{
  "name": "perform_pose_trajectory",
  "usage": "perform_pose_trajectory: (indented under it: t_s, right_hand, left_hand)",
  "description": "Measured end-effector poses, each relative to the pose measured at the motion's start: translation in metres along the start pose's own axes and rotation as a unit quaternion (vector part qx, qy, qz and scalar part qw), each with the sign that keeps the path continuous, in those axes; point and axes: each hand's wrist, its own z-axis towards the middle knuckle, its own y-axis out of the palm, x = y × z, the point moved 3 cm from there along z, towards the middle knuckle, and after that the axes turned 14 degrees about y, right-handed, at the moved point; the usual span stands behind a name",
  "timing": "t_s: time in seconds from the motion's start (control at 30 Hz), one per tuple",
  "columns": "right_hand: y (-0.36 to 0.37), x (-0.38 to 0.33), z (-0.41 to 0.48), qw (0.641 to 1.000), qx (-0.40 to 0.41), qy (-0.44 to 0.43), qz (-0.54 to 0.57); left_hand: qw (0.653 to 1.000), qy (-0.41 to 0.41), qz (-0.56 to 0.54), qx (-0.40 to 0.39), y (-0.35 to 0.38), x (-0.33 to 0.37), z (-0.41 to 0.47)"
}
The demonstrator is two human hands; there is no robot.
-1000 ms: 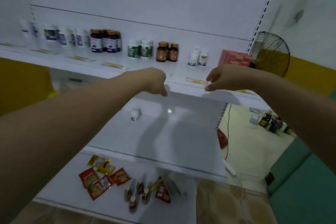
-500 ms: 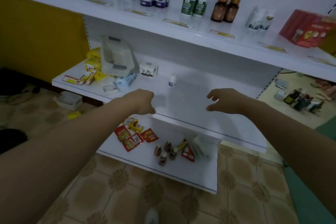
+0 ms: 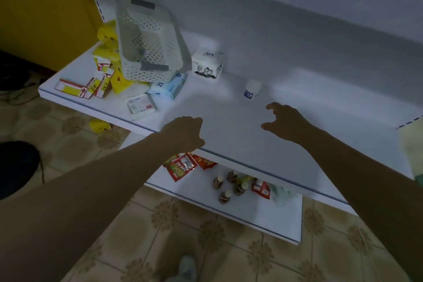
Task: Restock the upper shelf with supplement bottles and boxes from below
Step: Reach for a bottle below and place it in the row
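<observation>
Both hands are over the white middle shelf (image 3: 231, 144), nothing held. R hand (image 3: 283, 121) is out past the front edge: fingers apart, loosely hooked, thumb out to the side, no contact w/ anything. L hand (image 3: 183, 133) hangs at the front lip, fingers loosely curled under, nothing visible in them.

Nearest task item is the small white plastic bottle w/ blue label (image 3: 252, 90). It sits alone on the middle shelf, just ahead of the R fingertips and a touch to their left, toward the back panel. Label faces me, cap end points up and away. Looks upright, but the blur is too heavy to say for sure. R hand is clearly nearer; L is well apart from it and would have to cross over.

Next candidate is the white cube box w/ black cartoon print (image 3: 207, 65), further back and left, just beside the white perforated plastic basket (image 3: 146, 39). That one lies roughly ahead of the L hand.

My read: reach phase, no pick made yet. I'd push the R hand fwd, wrap the bottle around its sides, then lift to the upper shelf, which is out of view above. More stock lies below: small brown bottles (image 3: 229, 184) on the bottom shelf.
</observation>
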Motion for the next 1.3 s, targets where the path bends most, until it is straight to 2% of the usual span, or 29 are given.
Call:
perform_pose_trajectory:
  t_s: [0.27, 0.43, 0.57, 0.7, 0.83, 1.0, 1.1, 1.2, 1.3]
  right_hand:
    - [0.019, -0.032, 0.119, 0.991, 0.079, 0.035, 0.104]
    - [0.017, -0.044, 0.179, 0.989, 0.100, 0.034, 0.106]
    - [0.020, -0.053, 0.194, 0.987, 0.118, 0.023, 0.106]
    - [0.024, -0.050, 0.178, 0.970, 0.089, 0.039, 0.221]
    - [0.022, -0.049, 0.142, 0.893, -0.032, 0.033, 0.447]
    - [0.006, -0.068, 0.073, 0.798, -0.129, 0.001, 0.588]
    - [-0.013, -0.084, 0.015, 0.737, -0.154, -0.049, 0.657]
    - [-0.027, -0.098, -0.052, 0.699, -0.184, -0.085, 0.686]
    - [-0.037, -0.105, -0.123, 0.696, -0.187, -0.076, 0.690]
  left_hand:
    - [1.000, 0.029, 0.008, 0.003, 0.011, -0.053, 0.079]
    - [0.999, 0.053, 0.003, 0.008, 0.024, -0.076, 0.106]
    - [0.998, 0.059, -0.003, 0.003, 0.030, -0.087, 0.113]
    - [0.998, 0.061, -0.015, 0.008, 0.026, -0.088, 0.109]
    - [0.998, 0.057, -0.021, 0.007, 0.014, -0.081, 0.091]
    - [0.998, 0.046, -0.023, 0.028, -0.014, -0.067, 0.045]
    - [0.998, 0.046, -0.013, 0.034, -0.028, -0.057, 0.008]
    - [0.998, 0.059, 0.008, 0.033, -0.042, -0.048, -0.034]
    - [0.996, 0.081, 0.034, 0.024, -0.058, -0.042, -0.084]
